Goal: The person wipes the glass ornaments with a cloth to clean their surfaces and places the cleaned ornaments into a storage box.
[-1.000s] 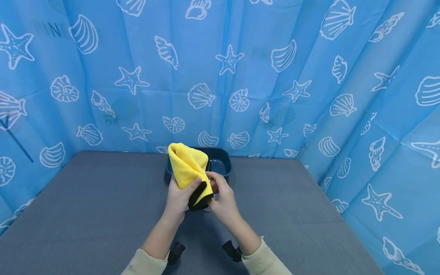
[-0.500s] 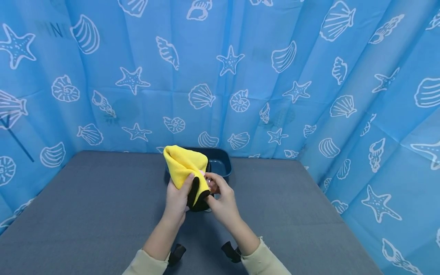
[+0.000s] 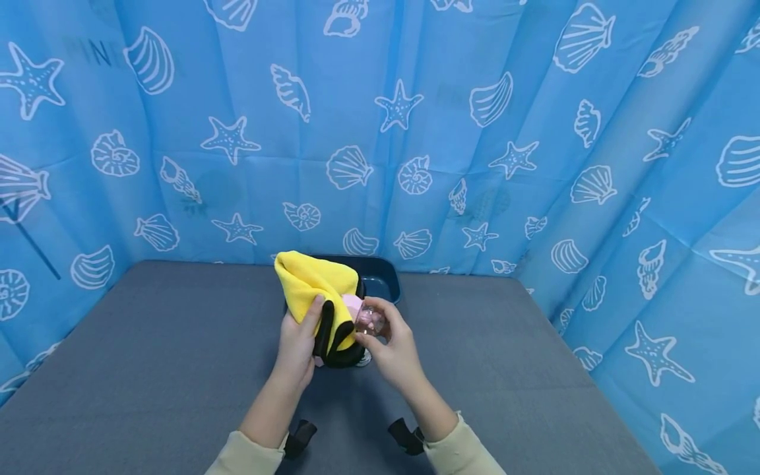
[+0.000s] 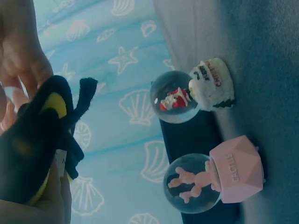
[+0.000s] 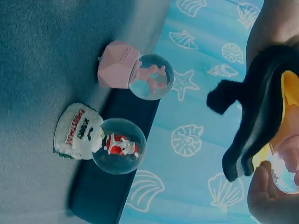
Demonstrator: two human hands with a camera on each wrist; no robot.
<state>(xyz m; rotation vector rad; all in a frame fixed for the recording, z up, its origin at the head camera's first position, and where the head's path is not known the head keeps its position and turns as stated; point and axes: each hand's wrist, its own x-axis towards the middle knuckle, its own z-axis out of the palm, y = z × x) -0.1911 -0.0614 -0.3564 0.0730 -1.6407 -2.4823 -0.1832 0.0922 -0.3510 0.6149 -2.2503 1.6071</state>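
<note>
My left hand [image 3: 295, 346] grips a yellow cloth [image 3: 315, 280] with black edging and a black underside, thumb pressed on top. From the cloth's right side sticks out a snow globe [image 3: 369, 321] with a pink base and a clear ball with a pink figure inside. My right hand [image 3: 396, 343] holds that ball between thumb and curled fingers. Part of the pink base lies hidden under the cloth. Below the hands stand two more snow globes: a pink cactus globe [image 4: 237, 170] and a white-based Christmas globe [image 4: 212, 86] with a Santa, both mostly hidden in the head view.
A dark blue tray [image 3: 388, 277] stands behind the hands, near the far edge of the grey table [image 3: 178, 343]. Blue shell-print curtains [image 3: 380, 132] hang close behind and to the right. Black straps [image 3: 299, 439] hang by the wrists.
The cloth and my left hand have shifted left. My right hand has moved slightly right, and more of the pink snow globe now shows outside the cloth.
</note>
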